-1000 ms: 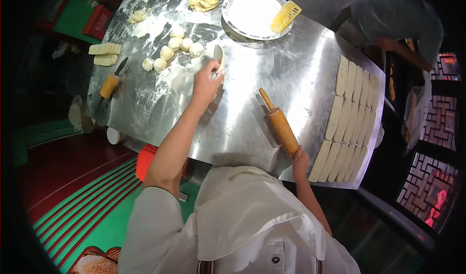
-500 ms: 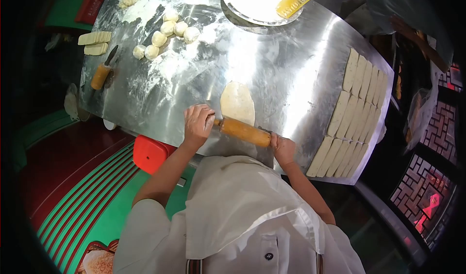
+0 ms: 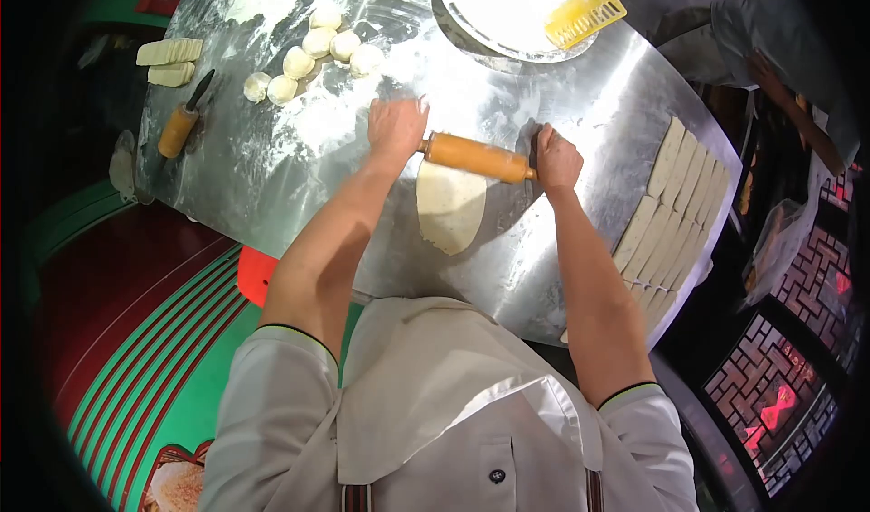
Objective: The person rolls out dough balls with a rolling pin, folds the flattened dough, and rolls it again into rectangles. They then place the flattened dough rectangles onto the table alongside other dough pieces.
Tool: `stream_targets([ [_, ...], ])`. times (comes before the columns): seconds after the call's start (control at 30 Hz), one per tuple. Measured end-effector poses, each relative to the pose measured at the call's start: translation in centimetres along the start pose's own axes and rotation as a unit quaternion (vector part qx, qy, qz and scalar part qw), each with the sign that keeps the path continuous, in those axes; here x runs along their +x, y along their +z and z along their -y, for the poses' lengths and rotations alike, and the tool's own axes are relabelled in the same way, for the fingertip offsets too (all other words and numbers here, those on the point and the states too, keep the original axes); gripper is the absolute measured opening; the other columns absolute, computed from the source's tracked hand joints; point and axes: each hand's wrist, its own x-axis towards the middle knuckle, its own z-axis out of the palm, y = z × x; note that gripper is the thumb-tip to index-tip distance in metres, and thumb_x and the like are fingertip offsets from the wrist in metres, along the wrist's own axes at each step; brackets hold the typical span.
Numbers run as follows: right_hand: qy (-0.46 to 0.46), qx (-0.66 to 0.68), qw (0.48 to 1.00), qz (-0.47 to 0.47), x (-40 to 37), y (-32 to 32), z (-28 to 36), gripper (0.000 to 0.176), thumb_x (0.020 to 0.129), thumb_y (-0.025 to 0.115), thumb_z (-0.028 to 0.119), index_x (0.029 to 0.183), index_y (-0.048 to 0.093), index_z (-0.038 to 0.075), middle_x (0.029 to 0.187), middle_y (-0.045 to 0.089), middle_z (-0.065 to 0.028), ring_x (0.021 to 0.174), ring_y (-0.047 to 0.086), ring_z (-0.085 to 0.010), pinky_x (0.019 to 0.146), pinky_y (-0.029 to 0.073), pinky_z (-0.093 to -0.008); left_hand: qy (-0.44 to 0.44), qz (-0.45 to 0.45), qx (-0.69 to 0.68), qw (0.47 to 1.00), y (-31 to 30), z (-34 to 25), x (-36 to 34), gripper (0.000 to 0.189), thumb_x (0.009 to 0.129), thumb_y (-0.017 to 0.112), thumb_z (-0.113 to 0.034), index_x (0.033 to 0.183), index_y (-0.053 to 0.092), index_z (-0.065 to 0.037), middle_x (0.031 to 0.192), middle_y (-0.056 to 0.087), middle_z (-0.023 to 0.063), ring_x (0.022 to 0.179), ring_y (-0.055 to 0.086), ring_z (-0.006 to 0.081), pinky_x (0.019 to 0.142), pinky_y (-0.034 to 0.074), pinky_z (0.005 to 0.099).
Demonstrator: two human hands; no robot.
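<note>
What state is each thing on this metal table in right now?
dough sheet, rolled flat, oval
rolling pin, lying across the far end of the dough sheet
left hand, gripping the rolling pin's left handle
right hand, gripping its right handle
dough balls, unrolled, clustered in flour
knife, lying untouched
dough strips, laid in rows
yellow scraper, resting on the flour plate

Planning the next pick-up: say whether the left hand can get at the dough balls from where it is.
Probably yes. The left hand is on the rolling pin, and the dough balls lie just beyond it with only floured table between; it would have to let go first.
</note>
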Motion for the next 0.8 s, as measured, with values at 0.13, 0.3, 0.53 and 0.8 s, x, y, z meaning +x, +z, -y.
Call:
stream_targets([
  [0.13,-0.035,0.008,0.997,0.07,-11.6,-0.7,-0.4,0.043,0.101,0.045,0.029,0.071,0.064,0.007,0.064,0.064,-0.0182,0.057,0.063,-0.0358,0.057,0.05,-0.0459,0.122,-0.113,-0.08,0.983,1.8,3.6,-10.9,0.018,0.09,0.058,-0.021,0.078,0.066,-0.009,0.081,0.063,0.0087,0.085,0.059,0.0288,0.085,0.04,0.041],
  [0.3,-0.133,0.095,0.984,0.078,-25.0,-1.3,-1.9,0.025,0.095,0.054,0.022,0.077,0.064,0.008,0.066,0.063,-0.0118,0.059,0.061,-0.0316,0.059,0.05,-0.0432,0.175,-0.053,-0.088,0.979,2.7,7.2,-23.7,0.01,0.087,0.064,-0.021,0.085,0.062,-0.012,0.085,0.057,0.0057,0.091,0.055,0.0253,0.084,0.038,0.0437],
  [0.53,-0.084,0.118,0.984,0.099,-20.0,-2.2,0.8,0.038,0.098,0.053,0.026,0.067,0.062,0.007,0.061,0.063,-0.0147,0.052,0.061,-0.0341,0.051,0.048,-0.0452,0.165,-0.023,-0.099,0.981,0.5,7.7,-17.8,0.027,0.093,0.06,-0.023,0.069,0.063,-0.01,0.066,0.061,0.0095,0.065,0.055,0.0297,0.077,0.038,0.0428],
  [0.8,-0.022,-0.015,0.999,0.019,1.0,0.5,4.2,0.054,0.102,0.041,0.034,0.066,0.068,0.004,0.067,0.067,-0.0219,0.063,0.066,-0.0402,0.062,0.054,-0.0481,0.062,-0.083,0.013,0.994,-0.1,4.6,0.1,0.042,0.098,0.049,-0.033,0.072,0.07,-0.007,0.072,0.068,0.0141,0.072,0.062,0.0321,0.083,0.042,0.0442],
])
